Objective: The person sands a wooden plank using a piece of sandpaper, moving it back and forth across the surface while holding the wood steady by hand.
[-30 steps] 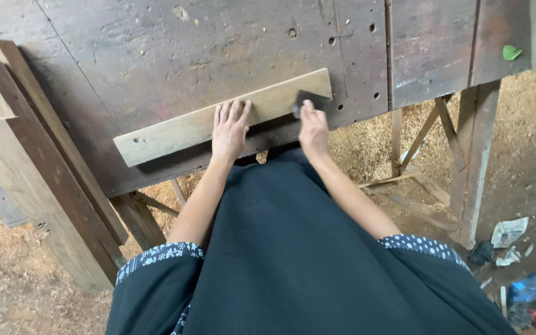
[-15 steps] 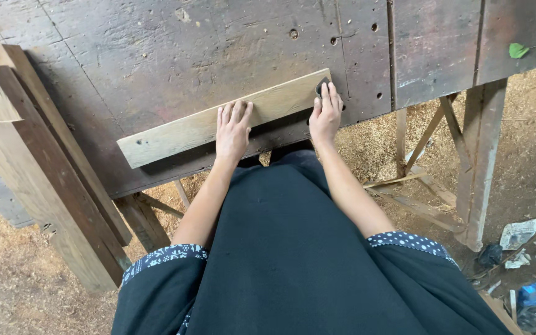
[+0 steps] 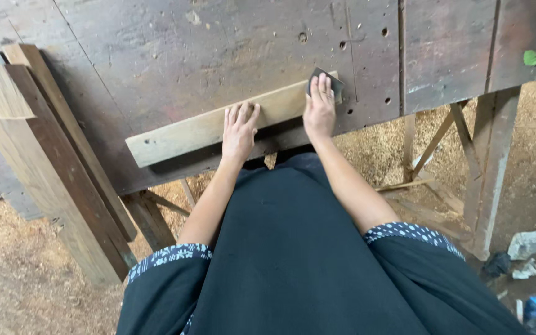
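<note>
A scarred wooden workbench (image 3: 156, 56) carries a pale plank (image 3: 200, 130) lying slantwise along its near edge. The plank looks stiff, dry and fairly light, best steadied from above. The left hand (image 3: 238, 131) lies flat on its middle, fingers spread, pinning it. The right hand (image 3: 319, 107) presses a thin dark sanding sheet (image 3: 335, 84), limp-looking, onto the plank's right end. Bare plank runs left; leaning boards (image 3: 44, 167) crowd the bench's left side.
</note>
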